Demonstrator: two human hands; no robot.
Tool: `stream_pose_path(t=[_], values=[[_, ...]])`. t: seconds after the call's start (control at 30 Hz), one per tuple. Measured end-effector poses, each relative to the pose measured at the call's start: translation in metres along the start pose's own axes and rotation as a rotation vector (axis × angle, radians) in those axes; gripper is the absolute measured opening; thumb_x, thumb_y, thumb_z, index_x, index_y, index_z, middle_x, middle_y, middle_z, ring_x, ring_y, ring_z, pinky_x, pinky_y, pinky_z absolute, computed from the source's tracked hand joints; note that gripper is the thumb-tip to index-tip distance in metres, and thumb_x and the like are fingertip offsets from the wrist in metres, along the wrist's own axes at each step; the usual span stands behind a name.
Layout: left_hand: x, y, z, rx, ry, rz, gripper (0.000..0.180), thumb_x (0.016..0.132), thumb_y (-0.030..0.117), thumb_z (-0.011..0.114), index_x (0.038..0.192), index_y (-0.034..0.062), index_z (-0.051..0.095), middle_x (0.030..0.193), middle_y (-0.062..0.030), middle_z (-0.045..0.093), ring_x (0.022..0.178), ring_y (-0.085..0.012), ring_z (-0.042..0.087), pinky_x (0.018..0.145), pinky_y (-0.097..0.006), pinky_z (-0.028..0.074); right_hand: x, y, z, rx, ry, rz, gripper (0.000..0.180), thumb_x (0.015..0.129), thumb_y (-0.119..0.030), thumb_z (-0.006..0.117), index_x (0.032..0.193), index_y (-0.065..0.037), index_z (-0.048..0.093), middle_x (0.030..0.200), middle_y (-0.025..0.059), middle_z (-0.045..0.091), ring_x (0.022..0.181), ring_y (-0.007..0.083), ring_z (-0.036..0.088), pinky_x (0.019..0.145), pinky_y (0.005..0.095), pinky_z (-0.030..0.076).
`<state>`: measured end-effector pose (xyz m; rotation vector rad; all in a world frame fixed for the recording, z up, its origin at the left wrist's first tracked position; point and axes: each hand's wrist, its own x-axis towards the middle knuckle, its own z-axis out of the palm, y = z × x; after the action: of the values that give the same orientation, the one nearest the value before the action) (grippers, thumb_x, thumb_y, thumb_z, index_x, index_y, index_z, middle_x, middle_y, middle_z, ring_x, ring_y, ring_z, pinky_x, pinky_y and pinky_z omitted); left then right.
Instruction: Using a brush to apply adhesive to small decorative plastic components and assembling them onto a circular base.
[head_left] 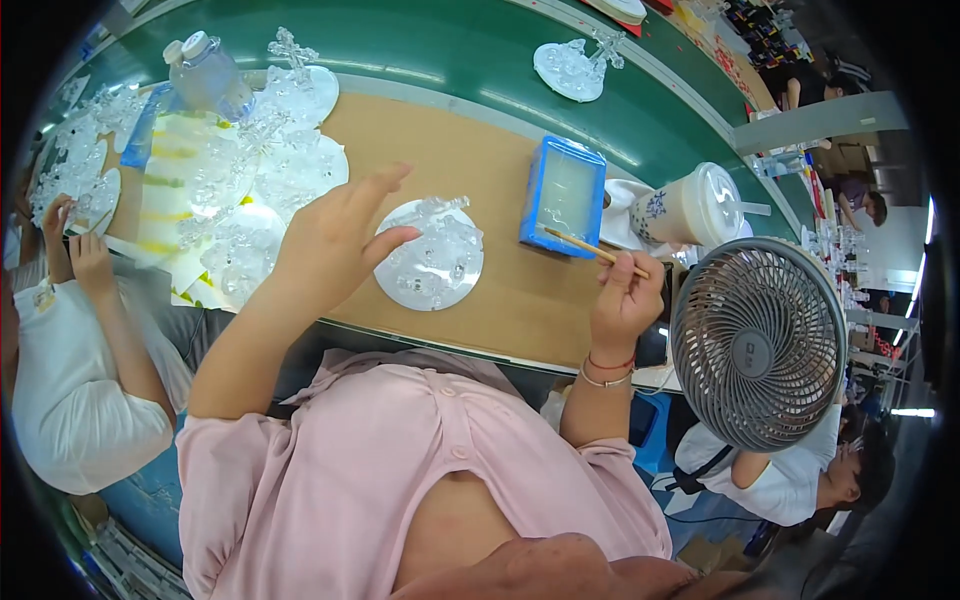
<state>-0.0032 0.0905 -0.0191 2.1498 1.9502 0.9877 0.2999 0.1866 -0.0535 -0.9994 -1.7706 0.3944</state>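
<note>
My left hand [338, 235] is held with its fingers spread and nothing in them, just left of a round white disc [405, 292]. Clear, glossy plastic-looking pieces [432, 247] lie on that disc, and one of them points toward the far side. Between the thumb and fingers of my right hand [626, 300] is a thin wooden stick [590, 248]. Its far end reaches over the near edge of a blue-rimmed shallow tray [535, 190] with a pale, translucent inside. I cannot make out whether the stick's tip touches anything.
Brown board [490, 300] covers the work surface. More discs with clear pieces [300, 170] crowd the left, beside plastic bottles [205, 75]; another disc [570, 85] stands on the green strip. A lidded cup [690, 205] and a grey fan [755, 345] are right. Co-workers sit on both sides.
</note>
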Motion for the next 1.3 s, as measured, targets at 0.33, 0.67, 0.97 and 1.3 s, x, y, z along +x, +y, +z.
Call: stream_pose_path(t=[0.33, 0.67, 0.97, 1.3], values=[[-0.024, -0.003, 0.026, -0.252, 0.077, -0.246, 0.022, 0.078, 0.007, 0.072, 0.1, 0.0038, 0.068, 0.097, -0.0106, 0.069, 0.089, -0.0242, 0.065, 0.078, -0.031, 0.05, 0.006, 0.003, 0.004, -0.096, -0.001, -0.043, 0.016, 0.095, -0.013, 0.056, 0.093, 0.003, 0.052, 0.071, 0.0087, 0.063, 0.055, 0.0063, 0.052, 0.051, 0.0179, 0.043], [-0.026, 0.005, 0.04, -0.289, 0.131, -0.087, 0.025, 0.076, 0.003, 0.073, 0.1, 0.0043, 0.067, 0.092, -0.0091, 0.069, 0.083, -0.0243, 0.065, 0.073, -0.03, 0.05, 0.002, 0.003, 0.0, -0.153, 0.055, -0.067, 0.016, 0.093, -0.013, 0.059, 0.092, 0.0, 0.051, 0.07, 0.0094, 0.063, 0.054, 0.0072, 0.053, 0.049, 0.0178, 0.041], [-0.026, -0.008, 0.04, -0.247, 0.147, 0.02, 0.03, 0.072, 0.002, 0.075, 0.1, 0.003, 0.066, 0.097, -0.0096, 0.068, 0.093, -0.0273, 0.064, 0.08, -0.034, 0.05, -0.03, -0.054, -0.027, 0.178, 0.209, -0.104, 0.026, 0.095, -0.021, 0.053, 0.082, 0.001, 0.05, 0.058, 0.0103, 0.055, 0.045, 0.014, 0.046, 0.042, 0.0252, 0.037], [-0.02, -0.006, 0.044, -0.234, 0.185, 0.031, 0.023, 0.071, 0.001, 0.075, 0.092, 0.0046, 0.068, 0.089, -0.0072, 0.07, 0.087, -0.0236, 0.066, 0.08, -0.034, 0.052, -0.041, -0.063, 0.011, -0.001, -0.36, -0.304, 0.015, 0.091, -0.012, 0.057, 0.085, -0.002, 0.048, 0.067, 0.0145, 0.062, 0.049, 0.0226, 0.054, 0.046, 0.0297, 0.041]])
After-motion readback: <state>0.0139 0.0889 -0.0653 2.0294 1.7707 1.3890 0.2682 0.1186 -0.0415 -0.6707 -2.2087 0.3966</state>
